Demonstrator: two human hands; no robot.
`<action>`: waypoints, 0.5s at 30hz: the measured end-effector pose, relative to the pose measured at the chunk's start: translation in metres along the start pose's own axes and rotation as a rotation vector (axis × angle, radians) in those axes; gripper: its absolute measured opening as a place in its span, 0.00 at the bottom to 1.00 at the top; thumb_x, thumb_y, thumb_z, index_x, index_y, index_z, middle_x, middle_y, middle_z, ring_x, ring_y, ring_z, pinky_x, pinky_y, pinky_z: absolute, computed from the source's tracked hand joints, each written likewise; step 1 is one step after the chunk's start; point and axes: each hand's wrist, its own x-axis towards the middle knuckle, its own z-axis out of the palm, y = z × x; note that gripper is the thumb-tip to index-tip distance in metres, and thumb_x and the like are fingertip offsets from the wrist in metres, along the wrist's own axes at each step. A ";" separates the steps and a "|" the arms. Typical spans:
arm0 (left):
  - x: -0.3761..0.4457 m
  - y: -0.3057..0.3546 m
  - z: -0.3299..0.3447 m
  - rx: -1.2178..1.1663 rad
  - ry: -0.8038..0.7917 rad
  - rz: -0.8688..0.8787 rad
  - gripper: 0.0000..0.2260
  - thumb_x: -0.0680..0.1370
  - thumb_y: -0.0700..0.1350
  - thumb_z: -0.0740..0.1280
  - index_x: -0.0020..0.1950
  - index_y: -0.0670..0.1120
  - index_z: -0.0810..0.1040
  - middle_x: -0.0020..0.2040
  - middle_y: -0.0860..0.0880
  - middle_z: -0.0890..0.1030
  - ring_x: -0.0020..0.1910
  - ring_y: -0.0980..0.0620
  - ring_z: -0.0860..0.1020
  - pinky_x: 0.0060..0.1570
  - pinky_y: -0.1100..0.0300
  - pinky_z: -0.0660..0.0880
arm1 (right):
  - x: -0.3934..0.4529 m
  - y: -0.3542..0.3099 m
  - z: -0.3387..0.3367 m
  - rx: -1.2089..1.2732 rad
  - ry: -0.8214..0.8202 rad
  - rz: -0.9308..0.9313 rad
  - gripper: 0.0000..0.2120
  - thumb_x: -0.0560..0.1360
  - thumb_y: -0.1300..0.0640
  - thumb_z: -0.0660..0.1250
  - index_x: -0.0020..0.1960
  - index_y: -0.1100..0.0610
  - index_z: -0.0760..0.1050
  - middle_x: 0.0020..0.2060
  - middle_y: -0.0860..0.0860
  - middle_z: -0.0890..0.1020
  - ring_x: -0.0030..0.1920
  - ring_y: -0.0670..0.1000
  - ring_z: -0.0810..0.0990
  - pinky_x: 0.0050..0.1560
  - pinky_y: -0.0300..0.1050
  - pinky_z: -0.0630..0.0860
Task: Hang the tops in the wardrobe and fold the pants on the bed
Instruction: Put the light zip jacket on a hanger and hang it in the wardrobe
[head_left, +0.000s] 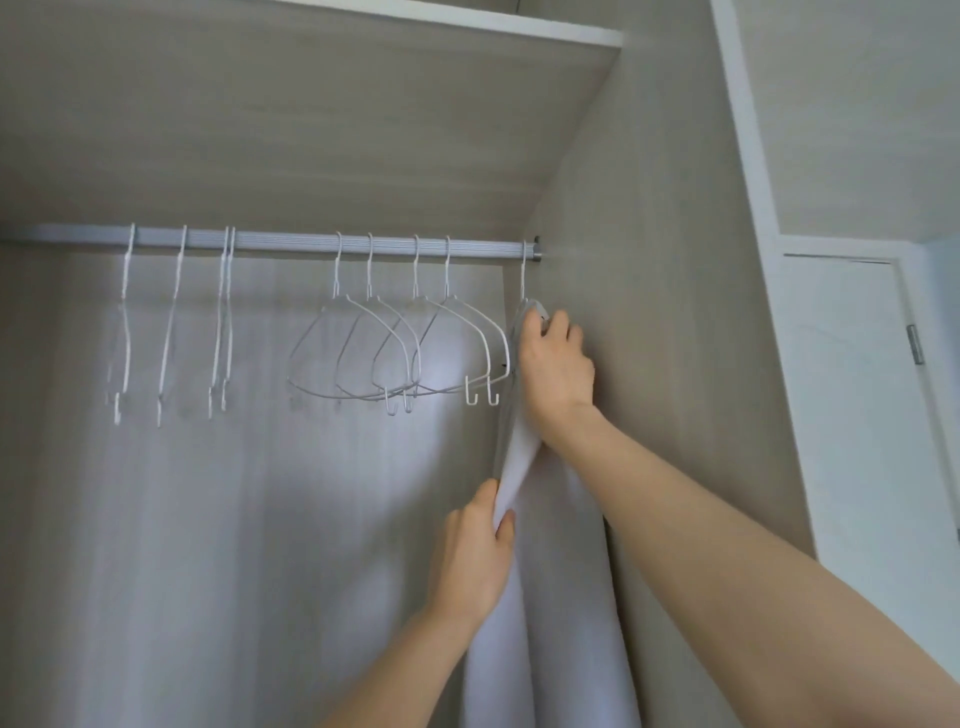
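Note:
A white top (550, 597) hangs on a white wire hanger (524, 275) at the far right end of the wardrobe rail (291, 240), close against the side wall. My right hand (556, 374) grips the top's shoulder at the hanger, fingers curled over it. Lower down, my left hand (478, 551) pinches the front edge of the white fabric between thumb and fingers. The garment's lower part runs out of view at the bottom.
Several bare white wire hangers (410, 353) hang along the rail, one group in the middle and another (171, 322) at the left. A shelf (467, 26) closes the wardrobe above. A white door (872, 415) stands to the right.

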 end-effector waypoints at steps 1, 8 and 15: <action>-0.005 0.000 0.001 -0.007 -0.003 0.005 0.04 0.80 0.43 0.62 0.54 0.46 0.72 0.39 0.43 0.79 0.40 0.37 0.76 0.38 0.50 0.72 | -0.008 -0.002 -0.001 -0.017 0.007 -0.013 0.17 0.71 0.70 0.51 0.53 0.63 0.75 0.46 0.60 0.76 0.42 0.61 0.78 0.25 0.45 0.66; -0.047 -0.005 -0.005 -0.020 -0.060 -0.052 0.06 0.79 0.44 0.63 0.55 0.47 0.70 0.39 0.43 0.77 0.40 0.38 0.76 0.40 0.47 0.74 | -0.064 -0.006 -0.012 0.005 -0.106 -0.018 0.22 0.71 0.66 0.50 0.61 0.65 0.73 0.59 0.64 0.77 0.46 0.62 0.79 0.33 0.50 0.79; -0.121 -0.012 -0.040 -0.044 -0.117 -0.162 0.16 0.78 0.42 0.65 0.66 0.51 0.72 0.44 0.55 0.83 0.41 0.51 0.81 0.48 0.53 0.76 | -0.162 -0.012 -0.061 0.170 -0.158 -0.130 0.27 0.72 0.66 0.63 0.71 0.65 0.64 0.67 0.61 0.70 0.66 0.63 0.70 0.61 0.56 0.74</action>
